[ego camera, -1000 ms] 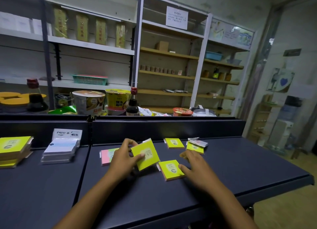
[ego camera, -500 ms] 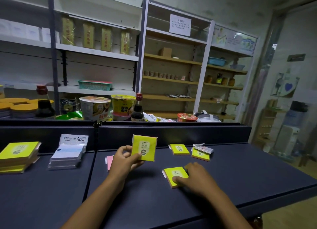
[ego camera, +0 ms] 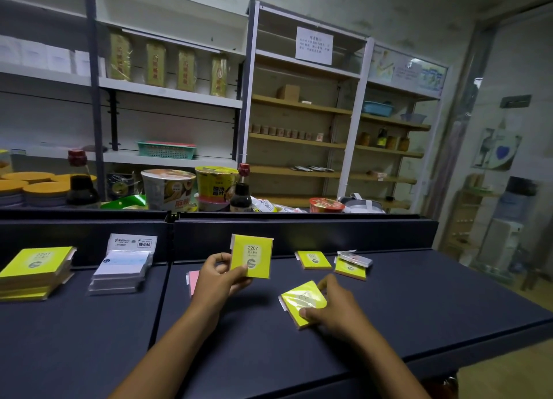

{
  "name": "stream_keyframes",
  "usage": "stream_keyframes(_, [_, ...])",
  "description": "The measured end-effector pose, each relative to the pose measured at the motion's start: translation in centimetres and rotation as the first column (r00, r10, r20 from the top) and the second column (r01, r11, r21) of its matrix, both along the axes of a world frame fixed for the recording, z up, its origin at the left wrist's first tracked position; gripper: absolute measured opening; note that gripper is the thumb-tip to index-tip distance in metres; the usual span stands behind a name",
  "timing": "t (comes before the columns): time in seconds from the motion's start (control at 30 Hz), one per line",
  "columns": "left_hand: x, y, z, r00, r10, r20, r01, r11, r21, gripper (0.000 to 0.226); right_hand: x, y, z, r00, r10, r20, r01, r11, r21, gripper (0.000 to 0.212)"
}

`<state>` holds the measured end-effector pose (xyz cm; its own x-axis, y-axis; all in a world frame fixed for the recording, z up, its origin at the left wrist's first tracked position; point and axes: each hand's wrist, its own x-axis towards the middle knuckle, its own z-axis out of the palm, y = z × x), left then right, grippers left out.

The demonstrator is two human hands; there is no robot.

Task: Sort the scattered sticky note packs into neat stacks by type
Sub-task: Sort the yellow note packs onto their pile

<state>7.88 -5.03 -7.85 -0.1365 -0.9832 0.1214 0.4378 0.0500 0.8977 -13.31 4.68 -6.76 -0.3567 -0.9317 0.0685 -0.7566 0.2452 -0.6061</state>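
Where the dark shelf top (ego camera: 419, 303) reaches its far left, a neat stack of yellow packs (ego camera: 36, 271) lies flat, and just to its right sits a stack of clear-wrapped white packs (ego camera: 121, 271) with a printed header card leaning on the back panel. Past the seam between the two shelf sections, a pink pack (ego camera: 193, 282) lies flat, partly hidden behind the left hand (ego camera: 217, 280). That hand is raised above the surface and pinches a yellow pack marked 2207 (ego camera: 252, 255) by its lower left corner, thumb in front and fingers curled behind, so the pack stands upright facing the camera. Near and to the right, the right hand (ego camera: 338, 309) grips a second yellow pack (ego camera: 302, 301), thumb on its near edge and fingers over its far right corner; the pack is tilted, and whether its left edge touches the shelf I cannot tell. Farther back lies another yellow pack (ego camera: 312, 259) flat on the shelf, and to its right a yellow pack (ego camera: 350, 268) with a small silvery pack (ego camera: 356, 258) resting across its far edge.
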Motion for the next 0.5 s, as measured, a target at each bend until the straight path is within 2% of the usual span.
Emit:
stream_keyframes(0.17, [0.2,0.5,0.1,1.0,-0.023,0.02,0.023,1.0,-0.008,0.026,1.3,1.0,-0.8,0.998,-0.031,0.062,0.046,0.966,-0.254,0.052])
stream_keyframes(0.3, [1.1,1.5,0.4,0.999,-0.014,0.034,0.015,0.999,-0.036,0.028,2.2,2.0,-1.6,0.971,-0.019,0.238,0.109,0.921,-0.374,0.049])
stream_keyframes(0.4, [3.0,2.6,0.6,0.999,0.029,0.017,-0.028,0.997,-0.074,0.03,3.5,2.4,-2.0,0.892,0.084,0.444,0.142,0.881,-0.451,0.046])
stream_keyframes(0.5, [5.8,4.1,0.9,0.997,0.078,-0.017,-0.08,0.991,-0.107,0.03,5.8,2.7,-2.1,0.808,0.164,0.567,0.177,0.849,-0.497,0.045])
